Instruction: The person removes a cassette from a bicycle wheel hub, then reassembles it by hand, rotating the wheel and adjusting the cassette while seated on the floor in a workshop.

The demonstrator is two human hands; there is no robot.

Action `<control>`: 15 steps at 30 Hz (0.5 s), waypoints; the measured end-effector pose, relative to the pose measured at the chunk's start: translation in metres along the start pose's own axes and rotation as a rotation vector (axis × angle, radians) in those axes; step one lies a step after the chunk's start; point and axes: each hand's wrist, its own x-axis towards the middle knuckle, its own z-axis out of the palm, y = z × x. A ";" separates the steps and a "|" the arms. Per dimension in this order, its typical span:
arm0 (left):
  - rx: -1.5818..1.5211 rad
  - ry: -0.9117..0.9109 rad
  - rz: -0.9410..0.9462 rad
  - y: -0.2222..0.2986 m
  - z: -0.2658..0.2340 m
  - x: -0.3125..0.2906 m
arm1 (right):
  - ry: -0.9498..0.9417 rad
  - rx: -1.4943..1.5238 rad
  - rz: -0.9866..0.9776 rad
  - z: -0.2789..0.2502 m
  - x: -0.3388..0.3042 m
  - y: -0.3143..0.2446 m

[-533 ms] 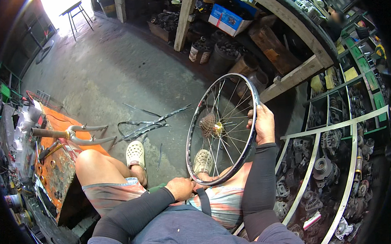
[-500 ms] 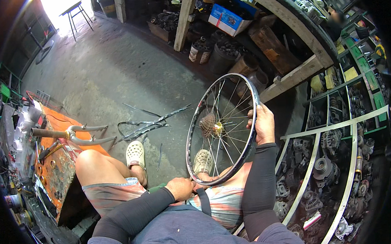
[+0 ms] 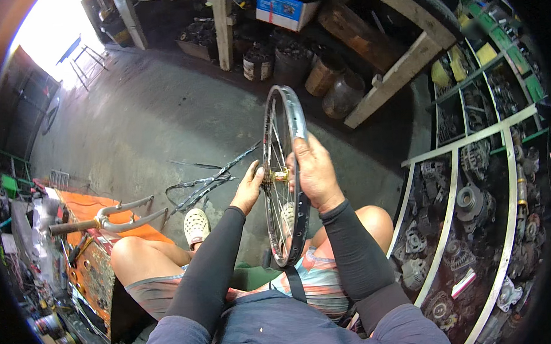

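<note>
A bicycle wheel (image 3: 299,217) without a tyre stands nearly edge-on between my legs, its black rim turned so the spokes look bunched together. My right hand (image 3: 315,173) is closed on the rim's right side, fingers reaching inward past it. At the hub's left side, my left hand (image 3: 248,187) grips around the dark cassette (image 3: 267,178); part of its fingers is hidden. The gold-coloured hub (image 3: 280,175) shows between the two hands. The wheel's lower edge comes down close to my lap.
Black-and-pale strips (image 3: 205,182) lie on the concrete floor ahead. To the left, a bare fork (image 3: 121,219) rests on an orange, worn metal box (image 3: 89,278). Racks of alternators and metal parts (image 3: 470,203) stand at right. Buckets (image 3: 292,63) sit under a wooden bench.
The wheel has turned from a wide-open view to nearly edge-on. My left hand has risen from my lap to the cassette, and my right hand has shifted left with the rim.
</note>
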 end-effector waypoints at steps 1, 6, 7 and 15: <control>-0.133 -0.034 -0.088 0.010 0.009 0.000 | -0.020 -0.029 -0.004 -0.002 0.001 0.003; 0.081 -0.017 0.041 -0.047 -0.033 0.032 | -0.142 0.013 -0.003 0.013 -0.003 -0.003; 0.105 -0.005 -0.022 -0.046 -0.030 0.036 | -0.157 0.054 0.013 0.011 -0.006 -0.003; 0.225 0.017 -0.539 0.000 -0.016 0.054 | -0.182 0.106 0.066 0.010 -0.010 -0.001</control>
